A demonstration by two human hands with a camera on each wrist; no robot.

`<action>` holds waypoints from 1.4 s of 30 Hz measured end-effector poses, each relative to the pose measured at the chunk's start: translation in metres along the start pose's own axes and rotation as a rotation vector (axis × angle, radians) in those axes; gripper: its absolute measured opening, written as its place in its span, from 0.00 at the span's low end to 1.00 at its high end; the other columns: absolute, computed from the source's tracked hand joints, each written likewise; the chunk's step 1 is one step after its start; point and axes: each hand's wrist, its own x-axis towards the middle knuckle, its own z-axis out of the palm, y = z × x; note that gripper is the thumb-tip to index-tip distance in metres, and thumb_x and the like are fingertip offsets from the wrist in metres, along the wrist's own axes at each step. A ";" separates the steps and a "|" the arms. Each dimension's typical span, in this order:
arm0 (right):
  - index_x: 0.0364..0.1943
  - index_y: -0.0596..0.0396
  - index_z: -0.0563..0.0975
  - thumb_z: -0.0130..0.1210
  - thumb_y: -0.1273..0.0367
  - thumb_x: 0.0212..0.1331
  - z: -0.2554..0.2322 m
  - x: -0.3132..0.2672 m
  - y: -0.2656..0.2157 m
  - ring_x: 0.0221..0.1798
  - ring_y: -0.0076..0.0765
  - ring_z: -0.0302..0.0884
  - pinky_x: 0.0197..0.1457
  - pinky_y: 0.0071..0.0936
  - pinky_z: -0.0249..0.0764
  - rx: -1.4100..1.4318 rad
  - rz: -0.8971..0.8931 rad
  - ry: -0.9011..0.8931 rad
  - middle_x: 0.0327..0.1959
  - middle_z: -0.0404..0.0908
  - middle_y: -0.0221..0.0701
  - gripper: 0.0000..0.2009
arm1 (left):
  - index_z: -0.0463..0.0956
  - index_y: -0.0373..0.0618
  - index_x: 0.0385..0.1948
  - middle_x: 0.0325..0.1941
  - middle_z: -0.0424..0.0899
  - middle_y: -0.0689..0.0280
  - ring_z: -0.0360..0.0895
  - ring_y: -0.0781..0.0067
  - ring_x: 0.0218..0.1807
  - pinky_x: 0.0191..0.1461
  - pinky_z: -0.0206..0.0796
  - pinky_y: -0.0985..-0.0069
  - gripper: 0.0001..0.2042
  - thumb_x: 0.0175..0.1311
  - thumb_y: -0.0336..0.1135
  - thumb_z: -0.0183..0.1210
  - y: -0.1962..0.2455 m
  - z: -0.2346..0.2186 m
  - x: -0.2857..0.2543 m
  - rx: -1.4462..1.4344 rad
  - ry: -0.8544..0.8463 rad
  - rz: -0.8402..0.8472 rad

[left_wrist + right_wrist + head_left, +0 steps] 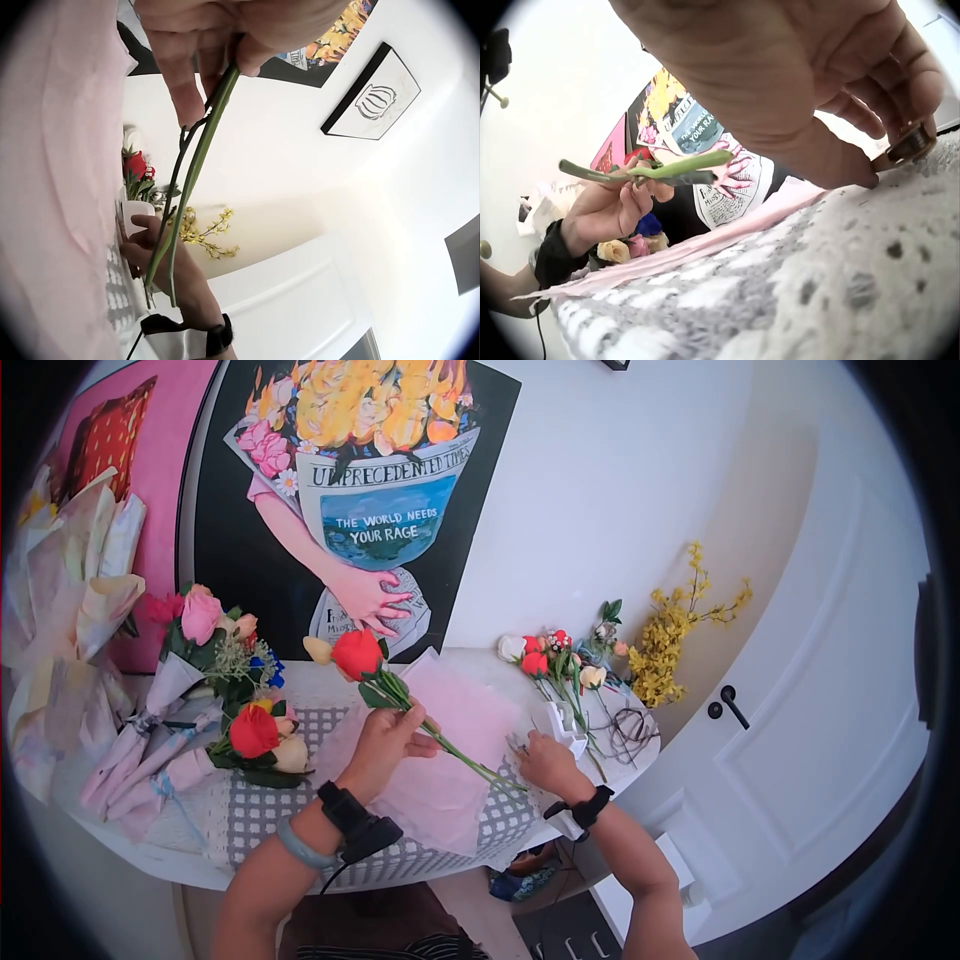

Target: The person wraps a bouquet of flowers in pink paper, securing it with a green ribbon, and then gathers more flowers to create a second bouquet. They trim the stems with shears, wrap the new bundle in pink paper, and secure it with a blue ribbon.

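My left hand (383, 748) grips the green stems (462, 756) of a red rose (357, 654) and a pale yellow bud (317, 650). They are held over a pink sheet of wrapping paper (430, 810), blooms pointing up and left, cut ends toward my right hand (552, 768). That hand is low at the table's right side, beside a white tape dispenser (568, 728). Between its thumb and fingers, in the right wrist view, is a small brown, shiny ring-shaped thing (911, 146), close over the white cloth (832, 277); I cannot tell its kind.
Wrapped bouquets (165, 760) lie at the left. Loose flowers (550, 660) and yellow blossom sprigs (665, 650) lie at the back right, near dark coiled wire (630, 730). Painted canvases (370, 490) lean against the wall. A white door (800, 710) is on the right.
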 end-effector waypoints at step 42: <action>0.48 0.60 0.73 0.58 0.77 0.49 -0.111 -0.003 -0.147 0.26 0.31 0.70 0.31 0.24 0.68 0.481 -0.533 0.426 0.26 0.72 0.34 0.18 | 0.72 0.41 0.40 0.40 0.77 0.67 0.75 0.76 0.44 0.37 0.74 0.78 0.09 0.63 0.35 0.53 -0.006 0.011 -0.006 -0.003 -0.234 0.127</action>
